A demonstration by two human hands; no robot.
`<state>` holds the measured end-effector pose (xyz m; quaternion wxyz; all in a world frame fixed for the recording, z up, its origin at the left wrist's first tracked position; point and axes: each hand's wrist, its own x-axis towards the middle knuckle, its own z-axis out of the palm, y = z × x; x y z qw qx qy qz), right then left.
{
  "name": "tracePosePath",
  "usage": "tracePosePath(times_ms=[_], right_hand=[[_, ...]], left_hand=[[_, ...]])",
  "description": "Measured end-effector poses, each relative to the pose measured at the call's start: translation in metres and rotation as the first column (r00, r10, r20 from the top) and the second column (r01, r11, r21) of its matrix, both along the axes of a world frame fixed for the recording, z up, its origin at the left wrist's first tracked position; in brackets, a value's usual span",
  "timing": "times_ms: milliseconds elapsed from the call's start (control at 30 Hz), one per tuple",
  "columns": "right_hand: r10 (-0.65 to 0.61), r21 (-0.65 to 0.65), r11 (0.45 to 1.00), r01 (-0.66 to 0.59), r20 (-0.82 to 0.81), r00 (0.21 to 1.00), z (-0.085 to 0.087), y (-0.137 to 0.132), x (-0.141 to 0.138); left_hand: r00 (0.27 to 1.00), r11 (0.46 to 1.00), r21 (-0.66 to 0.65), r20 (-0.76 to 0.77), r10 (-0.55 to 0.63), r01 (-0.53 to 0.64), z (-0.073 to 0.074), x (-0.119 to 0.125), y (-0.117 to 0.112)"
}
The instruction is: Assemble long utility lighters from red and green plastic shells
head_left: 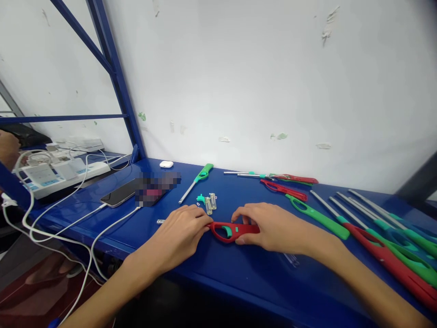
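A red long-nosed lighter [235,230] lies across the blue tabletop in front of me, with a teal trigger inside its loop. Closed around its nozzle end is my left hand [180,230], and the metal tip pokes out to the left beyond it. My right hand [268,225] grips the red handle from the other end, thumb in front and fingers behind. Just behind the lighter sit two small clear fuel tanks [209,205] and a loose teal trigger [200,198]. A clear plastic piece [291,259] lies partly below my right forearm.
A green lighter [204,174] lies at the back. Red and green casings [287,187] and several long-nosed lighters [385,250] spread to the right. Phones [123,192], white cables [92,246], an earbud case [166,164] and a power strip [68,175] are left. Another person's hand [8,148] shows far left.
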<state>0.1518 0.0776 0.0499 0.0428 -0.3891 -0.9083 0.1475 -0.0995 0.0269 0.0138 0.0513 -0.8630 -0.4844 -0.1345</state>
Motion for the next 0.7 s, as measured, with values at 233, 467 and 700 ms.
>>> tracePosePath(times_ms=[233,467,700], right_hand=[[-0.033,0.044,0.998,0.035,-0.033,0.999,0.000,0.006,-0.001],[0.017,0.063,0.998,-0.010,-0.119,0.993,-0.006,0.009,-0.002],[0.021,0.048,0.999,-0.011,-0.220,0.975,-0.006,0.007,-0.004]], left_hand=[[0.983,0.987,0.149,0.163,-0.086,0.061,-0.003,-0.004,0.007],[0.980,0.994,0.099,0.190,-0.062,0.044,-0.004,-0.008,0.009],[0.978,0.988,0.146,0.198,-0.072,0.043,-0.003,-0.012,0.009]])
